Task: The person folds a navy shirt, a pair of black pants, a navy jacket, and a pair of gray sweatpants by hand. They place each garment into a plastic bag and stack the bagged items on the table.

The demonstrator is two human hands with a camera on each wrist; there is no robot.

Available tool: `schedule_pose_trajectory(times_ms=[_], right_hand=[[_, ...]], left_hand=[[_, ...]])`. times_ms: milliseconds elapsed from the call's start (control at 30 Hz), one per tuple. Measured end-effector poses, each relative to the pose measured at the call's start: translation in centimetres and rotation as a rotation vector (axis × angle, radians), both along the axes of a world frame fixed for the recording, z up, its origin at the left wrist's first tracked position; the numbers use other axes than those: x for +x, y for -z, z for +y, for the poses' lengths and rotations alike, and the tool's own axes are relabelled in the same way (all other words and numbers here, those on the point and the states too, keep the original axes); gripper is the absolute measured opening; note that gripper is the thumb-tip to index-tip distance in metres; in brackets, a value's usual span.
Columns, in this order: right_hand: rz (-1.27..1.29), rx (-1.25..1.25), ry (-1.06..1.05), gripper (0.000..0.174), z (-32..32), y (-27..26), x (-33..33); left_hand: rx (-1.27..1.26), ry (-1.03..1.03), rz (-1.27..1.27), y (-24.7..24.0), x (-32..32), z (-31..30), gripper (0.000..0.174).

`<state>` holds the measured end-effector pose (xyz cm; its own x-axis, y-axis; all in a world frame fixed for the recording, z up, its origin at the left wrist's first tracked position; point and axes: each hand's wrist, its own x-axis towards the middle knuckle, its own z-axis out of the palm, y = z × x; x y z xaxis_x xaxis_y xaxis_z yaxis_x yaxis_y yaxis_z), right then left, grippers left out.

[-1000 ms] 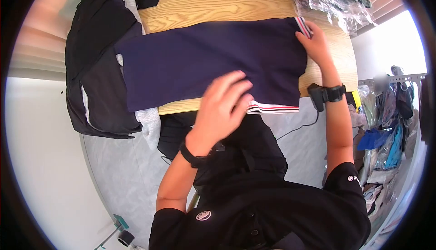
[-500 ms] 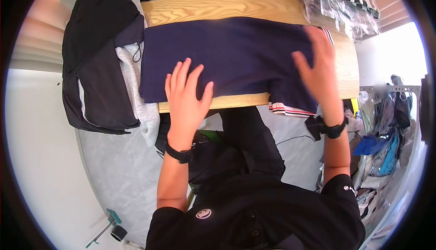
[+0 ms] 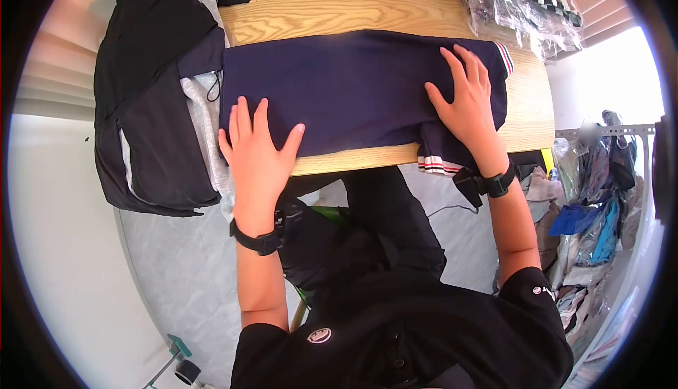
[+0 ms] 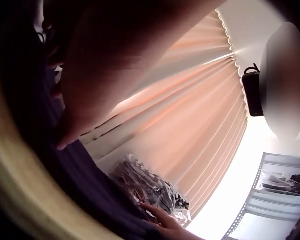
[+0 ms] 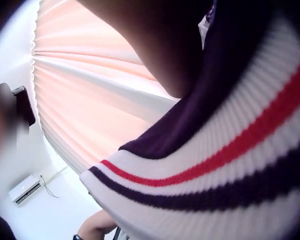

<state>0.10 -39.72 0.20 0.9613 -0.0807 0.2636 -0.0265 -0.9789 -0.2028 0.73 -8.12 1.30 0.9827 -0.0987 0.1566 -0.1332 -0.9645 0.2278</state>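
A navy garment [image 3: 339, 92] lies folded across the wooden table, its striped cuffs at the right end; one striped cuff [image 3: 439, 166] hangs at the front edge. My left hand [image 3: 260, 156] rests with spread fingers on the garment's left part. On the right part, my right hand [image 3: 466, 103] lies with fingers spread too. In the left wrist view, the left hand [image 4: 105, 65] touches the navy cloth [image 4: 90, 175]. The right wrist view shows the striped cuff [image 5: 205, 185] up close, beside the dark underside of the right hand [image 5: 155, 40].
Black and grey garments [image 3: 155, 106] are piled at the table's left end. Plastic-wrapped clothes [image 3: 522, 7] lie at the back right of the wooden table [image 3: 339, 0]. A rack with bagged clothes [image 3: 600, 198] stands at the right. A cable runs below the right wrist.
The garment's left edge has shifted right, off the dark pile, and its front cuff has moved right. The left hand went left and down onto the cloth; the right hand let go of the back cuff.
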Motion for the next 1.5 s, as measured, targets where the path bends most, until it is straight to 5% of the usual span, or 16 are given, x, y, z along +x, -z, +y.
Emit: schedule_pose_trajectory(times_ms=[133,200,300,433,500,600,833,967,1033,1100,1133,1200,1367,1500], right_hand=[[-0.025,-0.106,0.011,0.06,-0.2,1.0,0.6],[-0.054,-0.076,-0.005,0.059,-0.6,0.8,0.8],[-0.217,0.101,0.017,0.062,-2.3,0.4,-0.4],[-0.217,0.12,0.24,0.077,-4.9,0.7,-3.5],[-0.154,0.833,0.349,0.089,-5.3,0.1,-4.3],[-0.125,1.153,0.343,0.095,-5.3,-1.2,-4.0],[-0.14,1.315,0.264,0.08,-6.9,0.4,-3.5],[-0.302,1.219,0.282,0.072,-5.4,0.0,-5.2],[-0.406,0.806,0.142,0.066,-4.0,-0.5,-7.2],[-0.188,0.625,-0.187,0.063,-2.9,-2.1,-9.7],[-0.186,0.627,-0.184,0.063,-2.2,-2.8,-10.4],[0.08,0.077,-0.296,0.063,-0.8,-3.7,-11.3],[-0.263,0.014,-0.514,0.031,-4.4,0.9,-11.7],[-0.49,0.336,-0.423,0.035,-4.7,-0.7,-8.5]], left_hand=[[0.112,0.027,-0.05,-0.9,2.3,0.9,0.067],[-0.093,-0.033,0.005,-0.4,3.2,1.9,0.067],[-0.047,-0.143,-0.079,-0.7,2.1,2.4,0.06],[-0.043,-0.244,-0.137,-0.1,0.2,3.0,0.042],[-0.098,-0.255,-0.178,0.3,0.1,3.1,0.028],[-0.258,-0.229,-0.19,0.4,0.4,3.7,0.023],[-0.69,-0.271,-0.155,0.7,1.1,5.3,0.025],[-0.787,-0.267,-0.17,1.0,1.2,5.7,0.024],[-0.796,-0.262,-0.196,0.9,1.2,5.5,0.022],[-0.805,-0.262,-0.217,1.3,1.4,5.6,0.02],[-0.878,-0.248,-0.243,1.8,1.6,5.9,0.019],[-0.944,-0.232,-0.262,2.3,1.6,6.1,0.018],[-0.908,-0.216,-0.321,3.4,1.8,6.2,0.013],[-0.837,-0.213,-0.325,3.5,1.7,6.1,0.01]])
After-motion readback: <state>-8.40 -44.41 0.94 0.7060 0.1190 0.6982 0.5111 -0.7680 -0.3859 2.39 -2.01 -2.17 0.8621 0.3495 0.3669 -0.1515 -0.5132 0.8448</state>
